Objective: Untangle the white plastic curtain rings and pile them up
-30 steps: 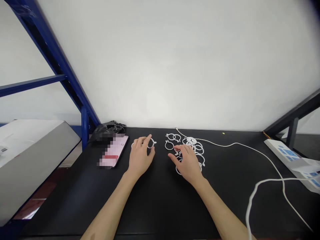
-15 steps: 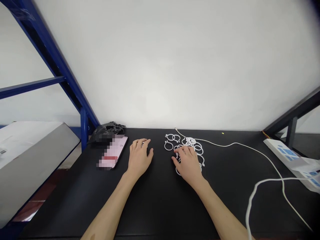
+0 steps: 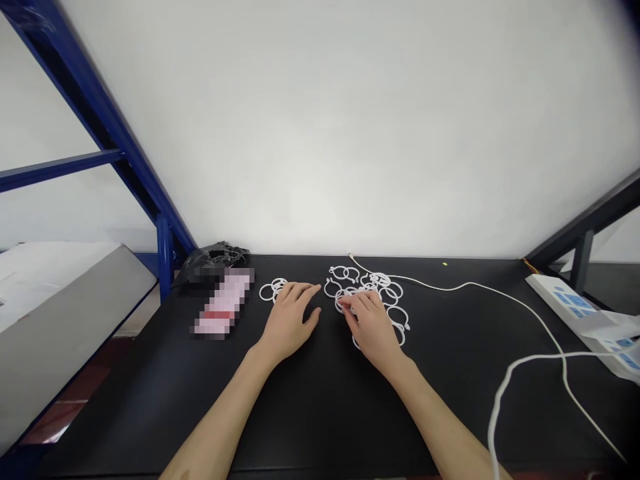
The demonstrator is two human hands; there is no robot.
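At the far left, beyond the worktop (image 3: 320, 417), a grey box (image 3: 75, 303) with a white top, then the sloping blue frame (image 3: 143, 190). In the far left corner of the worktop, a crumpled black bag (image 3: 213, 260), and just nearer, a pink phone (image 3: 225, 307) blurred by coarse squares. To the right of that, a small group of white rings (image 3: 273, 288), overlapping and partly hidden behind the left hand (image 3: 287, 323). On that hand, fingers slightly bent and reaching far and right, thumb well apart, wide open with nothing visibly held. Further right, past a narrow gap, a larger pile of white rings (image 3: 380, 280), lying flat and tangled, some with small knobs. Over its near left part, the right hand (image 3: 373, 327), with thumb and forefinger tips almost together at a ring; impossible to tell whether pinched. Beyond the pile, a thin white cable (image 3: 450, 289) running right, and a yellow speck (image 3: 445, 264). At the right, a thicker white cable (image 3: 515, 365) and a white power strip (image 3: 573, 307).
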